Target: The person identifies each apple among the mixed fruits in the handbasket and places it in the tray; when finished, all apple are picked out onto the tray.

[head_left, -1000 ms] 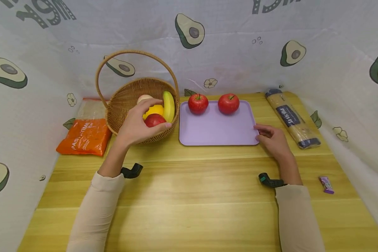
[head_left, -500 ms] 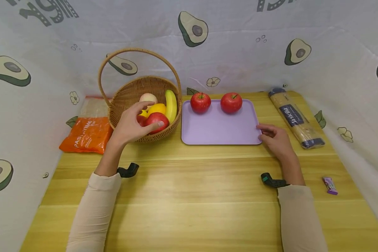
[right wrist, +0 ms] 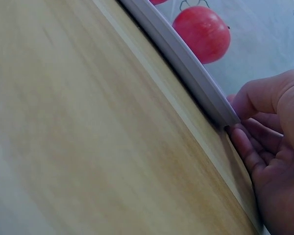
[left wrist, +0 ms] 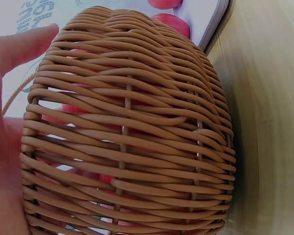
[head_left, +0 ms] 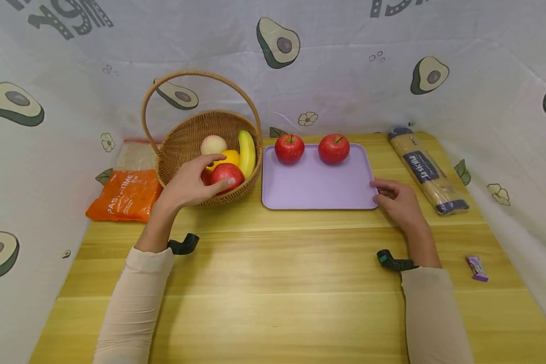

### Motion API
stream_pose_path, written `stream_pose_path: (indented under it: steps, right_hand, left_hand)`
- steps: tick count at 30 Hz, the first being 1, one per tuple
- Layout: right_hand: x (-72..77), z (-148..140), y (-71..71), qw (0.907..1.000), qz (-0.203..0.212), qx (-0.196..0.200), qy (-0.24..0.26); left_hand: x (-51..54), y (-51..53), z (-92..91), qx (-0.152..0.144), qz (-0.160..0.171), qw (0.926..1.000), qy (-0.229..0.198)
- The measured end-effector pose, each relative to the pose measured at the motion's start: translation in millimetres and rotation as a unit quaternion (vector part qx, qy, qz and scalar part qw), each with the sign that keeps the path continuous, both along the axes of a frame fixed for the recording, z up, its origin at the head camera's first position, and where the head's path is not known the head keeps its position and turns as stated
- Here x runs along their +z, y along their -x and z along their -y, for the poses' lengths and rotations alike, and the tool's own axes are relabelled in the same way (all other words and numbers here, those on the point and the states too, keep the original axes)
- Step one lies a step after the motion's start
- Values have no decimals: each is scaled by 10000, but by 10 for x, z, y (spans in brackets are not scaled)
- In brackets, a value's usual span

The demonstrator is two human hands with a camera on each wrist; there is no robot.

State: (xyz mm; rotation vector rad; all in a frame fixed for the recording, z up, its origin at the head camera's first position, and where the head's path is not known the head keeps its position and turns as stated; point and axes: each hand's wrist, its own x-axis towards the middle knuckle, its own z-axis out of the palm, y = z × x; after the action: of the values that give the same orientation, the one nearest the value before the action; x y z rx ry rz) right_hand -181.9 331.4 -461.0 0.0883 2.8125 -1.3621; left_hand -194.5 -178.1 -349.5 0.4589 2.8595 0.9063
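In the head view my left hand (head_left: 191, 181) reaches over the near rim of a wicker basket (head_left: 182, 146), thumb and fingers spread about a red apple (head_left: 227, 174). Whether it touches the apple is unclear. A pale round fruit (head_left: 214, 145), a yellow fruit (head_left: 229, 157) and a banana (head_left: 246, 154) lie behind that apple. The left wrist view shows the thumb (left wrist: 27, 46) above the woven wall. At its near right corner, a lilac tray (head_left: 316, 187) is pinched by my right hand (head_left: 398, 202). Two red apples (head_left: 289, 148) (head_left: 334, 148) sit along the tray's back edge.
An orange pasta bag (head_left: 125, 194) lies left of the basket. Right of the tray is a long pack of spaghetti (head_left: 425, 169). A small purple-wrapped sweet (head_left: 476, 268) lies near the right edge of the wooden table (head_left: 273, 283). A patterned cloth hangs behind.
My left hand has drawn back a little to the left and lowered toward the apple in the basket, showing more of the fruit. My right hand stays at the tray's corner.
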Motion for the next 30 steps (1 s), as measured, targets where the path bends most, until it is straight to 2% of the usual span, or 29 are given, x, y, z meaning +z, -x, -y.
stream_pose_path:
  steps: [6,20,26,30]
  right_hand:
    - [3,1,-4,10000,-28,2,0]
    - [-7,6,-10,10000,-54,-21,-18]
    - [-17,-3,-7,9999,-142,27,-54]
    - [-13,2,-14,9997,-213,77,-23]
  left_hand:
    - [-12,19,-2,-330,102,9988,357]
    - [-24,73,60,-519,467,9931,945]
    - [-31,79,72,-577,482,9925,964]
    - [-61,74,65,-472,380,9949,806]
